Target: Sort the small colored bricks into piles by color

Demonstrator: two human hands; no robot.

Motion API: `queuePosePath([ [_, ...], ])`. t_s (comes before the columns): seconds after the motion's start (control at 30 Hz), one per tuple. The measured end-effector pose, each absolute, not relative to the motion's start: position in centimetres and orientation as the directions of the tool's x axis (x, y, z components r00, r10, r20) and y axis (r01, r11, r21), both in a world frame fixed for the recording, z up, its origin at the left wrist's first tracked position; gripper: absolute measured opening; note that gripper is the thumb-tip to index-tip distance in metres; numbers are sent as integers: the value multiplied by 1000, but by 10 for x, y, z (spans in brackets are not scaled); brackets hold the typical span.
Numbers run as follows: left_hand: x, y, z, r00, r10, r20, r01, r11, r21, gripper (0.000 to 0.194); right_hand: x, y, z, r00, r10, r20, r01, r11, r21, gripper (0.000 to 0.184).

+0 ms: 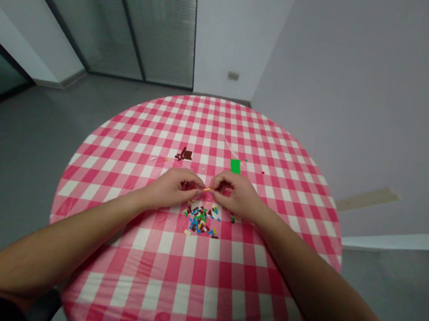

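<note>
My left hand (175,187) and my right hand (236,193) meet over the middle of a round table with a red-and-white checked cloth (190,280). Both hands are closed in a pinch. A tiny yellow piece (207,189) shows between their fingertips, held from both sides. Just below the hands lies a small heap of tiny coloured bricks (201,219), blue, green, red and yellow. A green flat plate (235,165) lies just beyond my right hand. A dark brown cluster of bricks (184,154) sits beyond my left hand.
A few stray tiny pieces are scattered near the green plate and the brown cluster. The table stands close to a pale wall on the right. Grey floor surrounds it, with glass partitions and blinds at the back left.
</note>
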State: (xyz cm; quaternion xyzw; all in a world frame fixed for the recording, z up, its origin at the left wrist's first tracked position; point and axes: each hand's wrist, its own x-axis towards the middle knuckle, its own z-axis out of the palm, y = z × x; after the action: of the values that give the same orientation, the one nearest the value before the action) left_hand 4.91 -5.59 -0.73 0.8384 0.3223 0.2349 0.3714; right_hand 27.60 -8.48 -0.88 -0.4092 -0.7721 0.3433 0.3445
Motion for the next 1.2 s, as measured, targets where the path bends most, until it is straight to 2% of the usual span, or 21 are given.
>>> queuePosePath([
  [0.47,50,-57,-6,719,672,179,333,-558,760,19,272,-88,-6,-470,850,238,416,452,-789,5],
  [0.7,51,-57,-4,685,707,177,358,-538,763,18,271,-87,-5,-305,905,298,441,411,-798,6],
  [0.97,52,-56,-5,702,694,160,375,-551,745,22,274,-84,-10,-508,813,286,534,557,-636,13],
  [1.2,51,-56,-8,722,670,171,350,-568,745,20,272,-85,-9,-515,831,211,574,517,-636,9],
])
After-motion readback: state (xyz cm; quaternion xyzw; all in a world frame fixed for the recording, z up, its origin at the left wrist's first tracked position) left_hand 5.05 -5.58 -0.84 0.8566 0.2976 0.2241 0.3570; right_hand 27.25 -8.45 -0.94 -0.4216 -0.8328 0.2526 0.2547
